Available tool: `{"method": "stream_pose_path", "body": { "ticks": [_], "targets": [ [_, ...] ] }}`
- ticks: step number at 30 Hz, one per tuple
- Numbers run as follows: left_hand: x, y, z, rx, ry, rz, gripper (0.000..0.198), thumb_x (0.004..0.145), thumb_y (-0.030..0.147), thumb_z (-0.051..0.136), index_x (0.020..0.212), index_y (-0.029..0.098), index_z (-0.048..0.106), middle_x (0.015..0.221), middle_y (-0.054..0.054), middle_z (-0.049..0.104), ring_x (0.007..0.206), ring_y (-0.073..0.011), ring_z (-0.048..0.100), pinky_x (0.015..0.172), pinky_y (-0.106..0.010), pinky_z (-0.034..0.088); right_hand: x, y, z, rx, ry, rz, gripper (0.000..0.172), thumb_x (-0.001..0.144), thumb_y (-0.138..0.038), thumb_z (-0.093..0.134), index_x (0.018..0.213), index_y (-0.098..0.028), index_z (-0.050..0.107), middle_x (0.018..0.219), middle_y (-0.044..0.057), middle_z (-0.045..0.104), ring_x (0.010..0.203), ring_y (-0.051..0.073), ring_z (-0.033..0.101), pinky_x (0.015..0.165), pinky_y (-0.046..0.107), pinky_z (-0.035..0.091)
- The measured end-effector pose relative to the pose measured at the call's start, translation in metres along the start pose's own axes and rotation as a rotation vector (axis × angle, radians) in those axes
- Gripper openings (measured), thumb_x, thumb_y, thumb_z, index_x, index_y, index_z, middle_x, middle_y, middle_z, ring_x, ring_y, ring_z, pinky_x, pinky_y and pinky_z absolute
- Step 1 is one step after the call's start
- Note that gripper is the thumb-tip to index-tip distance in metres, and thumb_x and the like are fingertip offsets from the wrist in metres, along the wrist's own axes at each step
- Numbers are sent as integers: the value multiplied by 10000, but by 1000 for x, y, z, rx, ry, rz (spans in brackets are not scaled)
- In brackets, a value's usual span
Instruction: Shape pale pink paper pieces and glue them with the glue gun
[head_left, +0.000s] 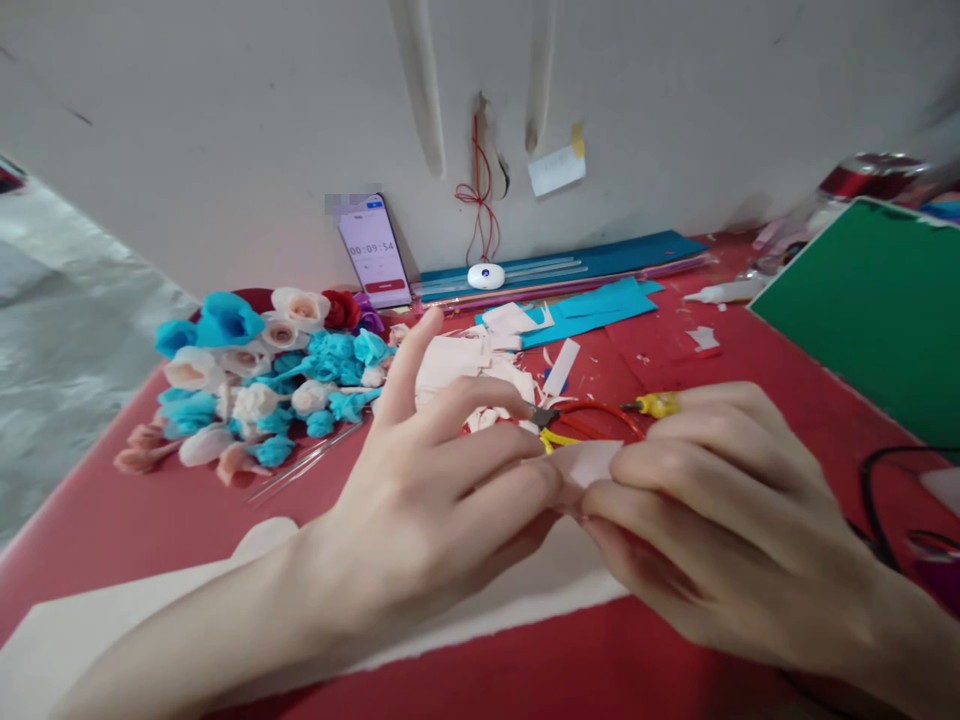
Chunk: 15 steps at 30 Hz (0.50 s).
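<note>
Pinching a small pale paper piece between both sets of fingers above the red tabletop, the left hand and right hand could tear it by pulling apart, with scissors just at 12 o'clock.

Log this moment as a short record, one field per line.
left hand: pinches the pale paper piece, index finger raised
right hand: pinches the same piece from the other side
just behind: scissors with red and yellow handles
left of hands: paper flowers, blue, white, pink, red
surface: red table
against wall: phone showing a timer
right edge: green sheet
</note>
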<state>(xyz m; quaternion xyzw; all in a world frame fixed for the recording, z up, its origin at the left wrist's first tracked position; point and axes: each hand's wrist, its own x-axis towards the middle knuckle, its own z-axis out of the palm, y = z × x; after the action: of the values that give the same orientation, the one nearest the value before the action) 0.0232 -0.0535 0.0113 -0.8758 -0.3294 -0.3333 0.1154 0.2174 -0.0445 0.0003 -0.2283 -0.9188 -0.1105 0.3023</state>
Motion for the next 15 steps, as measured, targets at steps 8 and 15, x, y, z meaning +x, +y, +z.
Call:
{"method": "stream_pose_path", "body": {
  "ticks": [8, 15],
  "targets": [
    [1, 3, -4, 14, 68, 31, 159, 690, 110, 640, 580, 199, 569, 619, 87, 652, 770, -156, 616, 1079, -596, 129, -6, -4, -9, -21, 51, -12, 71, 746, -149, 597, 782, -196, 557, 764, -80, 600, 715, 116, 407, 738, 342, 323],
    [-2, 5, -6, 30, 93, 30, 161, 690, 124, 640, 570, 202, 565, 610, 90, 641, 769, -151, 613, 1092, -580, 87, -2, -5, -14, 3, 61, -59, 290, 842, -69, 363, 776, -229, 596, 834, -77, 615, 742, 113, 419, 740, 342, 301]
  ]
}}
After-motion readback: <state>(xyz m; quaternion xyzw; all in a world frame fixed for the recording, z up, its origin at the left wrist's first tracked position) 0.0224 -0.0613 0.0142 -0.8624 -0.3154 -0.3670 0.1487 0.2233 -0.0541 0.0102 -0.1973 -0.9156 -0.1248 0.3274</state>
